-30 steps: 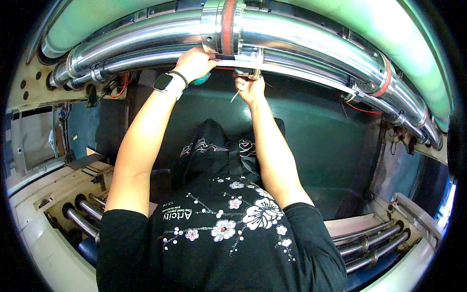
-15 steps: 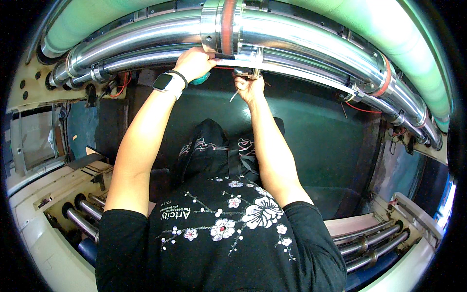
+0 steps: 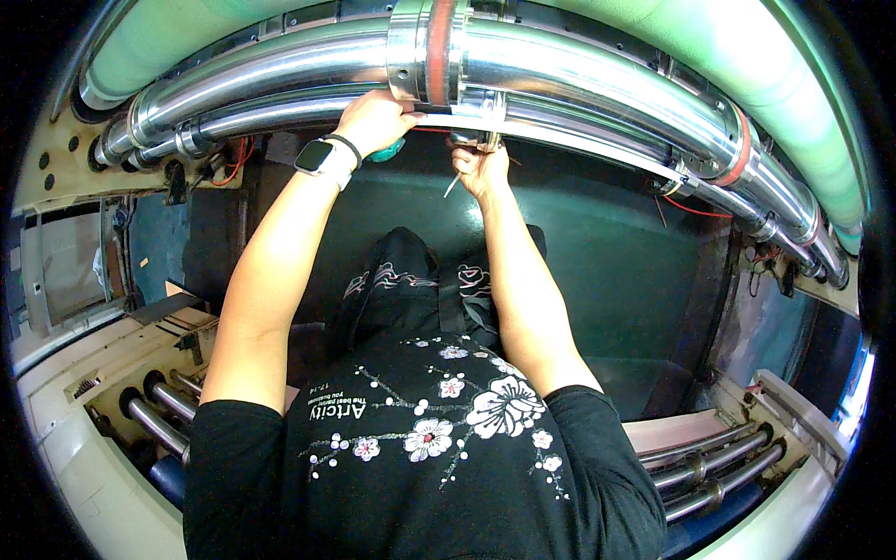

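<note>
My left hand (image 3: 375, 124), fingers curled in, is up against the lower steel shaft (image 3: 271, 118), just left of the wide ringed collar (image 3: 407, 58). What its fingers hold is hidden; the thumb side is at the left end of a pale flat strip (image 3: 560, 133). Below that wrist shows a bit of something teal (image 3: 386, 152). My right hand (image 3: 485, 172) is closed beneath a small shiny bracket (image 3: 485, 138) on the shaft. Out of its fingers a thin pale metal rod (image 3: 451, 189) points down and left.
Large green rollers (image 3: 691, 56) arch over the far side, with a thick chrome shaft (image 3: 579, 65) in front. Red wires (image 3: 695, 211) hang near both shaft ends. Cream machine frames (image 3: 84, 439) with steel rollers (image 3: 719, 467) flank my body. A dark floor (image 3: 607, 261) lies below.
Both hands keep their places at the shaft. The thin rod under my right hand has tilted very slightly.
</note>
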Tool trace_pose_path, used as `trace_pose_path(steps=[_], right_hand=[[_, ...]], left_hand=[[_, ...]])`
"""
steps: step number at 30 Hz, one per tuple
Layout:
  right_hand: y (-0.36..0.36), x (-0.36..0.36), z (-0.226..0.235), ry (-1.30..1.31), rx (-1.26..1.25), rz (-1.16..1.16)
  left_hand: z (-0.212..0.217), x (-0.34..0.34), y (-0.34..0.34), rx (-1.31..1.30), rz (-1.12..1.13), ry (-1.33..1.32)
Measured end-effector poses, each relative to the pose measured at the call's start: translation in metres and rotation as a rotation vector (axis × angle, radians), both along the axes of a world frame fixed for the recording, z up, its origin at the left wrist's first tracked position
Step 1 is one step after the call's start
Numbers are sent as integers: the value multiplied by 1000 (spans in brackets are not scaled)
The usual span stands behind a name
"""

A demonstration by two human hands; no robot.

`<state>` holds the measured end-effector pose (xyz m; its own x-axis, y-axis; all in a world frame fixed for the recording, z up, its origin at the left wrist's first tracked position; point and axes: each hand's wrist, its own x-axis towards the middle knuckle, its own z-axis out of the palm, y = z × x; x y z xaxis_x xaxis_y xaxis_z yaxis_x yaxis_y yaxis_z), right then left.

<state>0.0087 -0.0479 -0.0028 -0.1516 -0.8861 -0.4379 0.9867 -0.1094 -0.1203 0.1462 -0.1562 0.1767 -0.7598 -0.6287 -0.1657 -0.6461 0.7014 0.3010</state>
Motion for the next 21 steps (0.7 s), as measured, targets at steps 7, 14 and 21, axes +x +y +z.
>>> trace_pose_path(steps=[7,14,21], right_hand=[[1,1,6,44,14,10],[11,-2,23,257,230,157],[54,-35,42,521,523,-64]], left_hand=[[-7,2,-3,-10,3,6],[-2,1,-3,27,38,-26],[1,0,1,5,5,2]])
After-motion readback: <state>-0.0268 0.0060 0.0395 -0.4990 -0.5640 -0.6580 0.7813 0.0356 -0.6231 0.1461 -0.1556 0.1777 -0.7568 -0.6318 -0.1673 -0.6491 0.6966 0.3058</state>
